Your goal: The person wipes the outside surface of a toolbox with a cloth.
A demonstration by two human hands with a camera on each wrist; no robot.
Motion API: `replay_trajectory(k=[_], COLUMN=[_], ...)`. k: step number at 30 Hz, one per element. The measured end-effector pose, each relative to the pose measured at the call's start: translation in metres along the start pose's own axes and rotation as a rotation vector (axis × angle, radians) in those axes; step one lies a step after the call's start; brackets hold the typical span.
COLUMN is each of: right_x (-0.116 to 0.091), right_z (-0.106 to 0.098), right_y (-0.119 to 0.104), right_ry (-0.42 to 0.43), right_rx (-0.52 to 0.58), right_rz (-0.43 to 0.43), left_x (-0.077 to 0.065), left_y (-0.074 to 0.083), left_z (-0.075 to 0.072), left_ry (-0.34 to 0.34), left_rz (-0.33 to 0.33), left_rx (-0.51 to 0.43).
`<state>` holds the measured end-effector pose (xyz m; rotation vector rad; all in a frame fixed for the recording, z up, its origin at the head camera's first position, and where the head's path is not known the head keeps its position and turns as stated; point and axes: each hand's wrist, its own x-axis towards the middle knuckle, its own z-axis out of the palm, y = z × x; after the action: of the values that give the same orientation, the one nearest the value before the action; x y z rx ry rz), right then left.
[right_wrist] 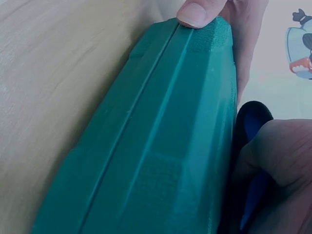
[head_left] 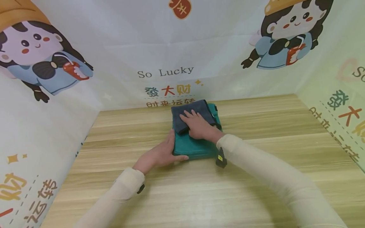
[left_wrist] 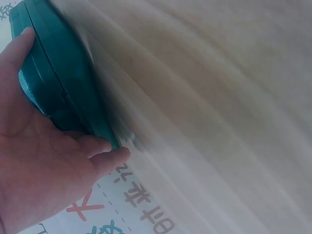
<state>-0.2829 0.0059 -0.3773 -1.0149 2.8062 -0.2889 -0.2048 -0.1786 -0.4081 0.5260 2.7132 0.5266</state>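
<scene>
A teal plastic case (head_left: 196,147) lies flat on the wooden table, a seam running along its side in both wrist views. On top of it is a folded dark blue cloth (head_left: 182,120) with black edging. My right hand (head_left: 198,125) rests on the cloth with fingers spread, palm down. The left hand (head_left: 162,152) touches the case's near left corner, fingers along the left side and thumb along the front. In the right wrist view the left thumb (right_wrist: 195,14) lies on the case's far end, beside the cloth's black edge (right_wrist: 258,109).
The wooden table (head_left: 256,126) runs around the case on all sides. A white printed sheet (head_left: 122,57) with cartoon figures and lettering rises behind the table and along both sides. A small black device (head_left: 220,160) hangs at the right wrist.
</scene>
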Motion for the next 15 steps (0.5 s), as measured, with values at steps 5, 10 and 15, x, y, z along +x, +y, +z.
replay_trajectory(k=[5,10,15], right_x=[-0.0010,-0.0018,-0.0043], right_z=[-0.0004,0.0013,0.0030], right_y=[0.0017,0.0023,0.0006], right_ry=[0.001,0.008,-0.001], right_rx=[-0.018,-0.023,-0.009], right_rz=[-0.030,-0.058,-0.109], left_x=[0.0023,0.0038,0.0052], left_y=[0.0020,0.0042,0.0040], left_z=[-0.0032,-0.0049,-0.0041], left_ry=[-0.016,-0.010,0.002], left_rz=[0.001,0.003,0.007], left_rx=[-0.002,0.001,0.017])
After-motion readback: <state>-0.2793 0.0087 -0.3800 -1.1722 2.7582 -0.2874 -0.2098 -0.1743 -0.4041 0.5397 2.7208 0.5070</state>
